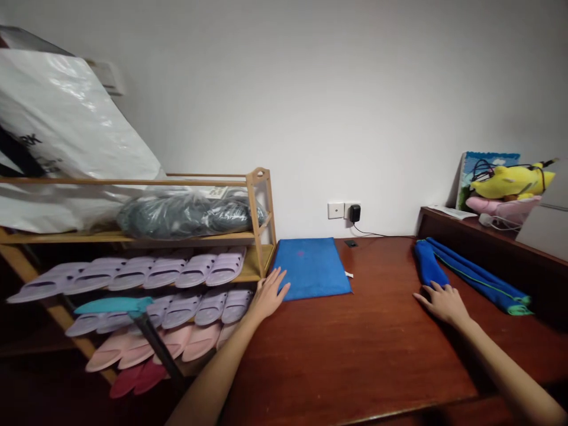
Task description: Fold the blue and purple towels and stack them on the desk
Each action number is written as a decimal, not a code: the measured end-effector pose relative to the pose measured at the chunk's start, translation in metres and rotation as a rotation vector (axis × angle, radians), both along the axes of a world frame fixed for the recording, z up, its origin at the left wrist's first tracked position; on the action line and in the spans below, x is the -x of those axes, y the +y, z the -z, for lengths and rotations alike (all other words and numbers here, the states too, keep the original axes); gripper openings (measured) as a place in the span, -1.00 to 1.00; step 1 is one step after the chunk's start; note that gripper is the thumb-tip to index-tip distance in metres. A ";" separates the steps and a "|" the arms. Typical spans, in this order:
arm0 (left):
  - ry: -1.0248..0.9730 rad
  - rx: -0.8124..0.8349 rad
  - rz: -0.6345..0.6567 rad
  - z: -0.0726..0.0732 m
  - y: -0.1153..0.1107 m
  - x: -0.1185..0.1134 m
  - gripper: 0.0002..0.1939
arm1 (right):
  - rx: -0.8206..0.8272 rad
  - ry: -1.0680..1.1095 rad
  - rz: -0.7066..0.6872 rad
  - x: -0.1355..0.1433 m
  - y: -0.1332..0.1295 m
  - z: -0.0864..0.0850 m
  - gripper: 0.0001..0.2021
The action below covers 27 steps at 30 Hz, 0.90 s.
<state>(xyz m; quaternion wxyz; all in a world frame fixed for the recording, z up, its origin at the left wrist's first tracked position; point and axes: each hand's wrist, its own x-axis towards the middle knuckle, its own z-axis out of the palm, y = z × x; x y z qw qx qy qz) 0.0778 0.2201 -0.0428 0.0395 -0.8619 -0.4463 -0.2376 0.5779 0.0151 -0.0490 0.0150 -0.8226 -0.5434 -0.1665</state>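
A blue cloth (312, 268) lies flat on the reddish-brown wooden table (355, 361), near the wall. My left hand (269, 294) rests at its lower left corner, fingers spread, holding nothing. On the right, my right hand (445, 303) lies with fingers apart, its fingertips at the near end of a folded dark blue cloth (429, 263). Beside that cloth is a long folded blue cloth with green edging (481, 275), which my right hand does not touch.
A wooden rack (262, 225) at left holds purple slippers (226, 266), pink slippers (202, 342) and a plastic-wrapped bundle (186, 214). A black plug (354, 213) sits in the wall. A raised ledge (470, 228) at right bears a yellow plush toy (506, 182).
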 end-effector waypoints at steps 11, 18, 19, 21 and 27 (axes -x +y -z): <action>-0.044 -0.059 0.116 -0.021 -0.026 -0.015 -0.56 | -0.297 -0.023 -0.394 0.201 -0.110 0.005 -0.33; 0.064 0.200 0.707 -0.063 -0.183 -0.063 -0.58 | -0.039 0.428 -0.909 0.231 -0.127 -0.050 -0.51; 0.080 0.212 0.734 -0.064 -0.202 -0.066 -0.54 | -0.077 0.487 -0.918 0.221 -0.120 -0.055 -0.54; 0.107 0.219 0.733 -0.059 -0.226 -0.066 -0.42 | -0.229 0.505 -0.799 0.195 -0.103 -0.055 -0.55; 0.138 0.171 0.681 -0.033 -0.226 -0.058 -0.43 | -0.061 0.296 -0.498 0.136 -0.066 -0.016 -0.46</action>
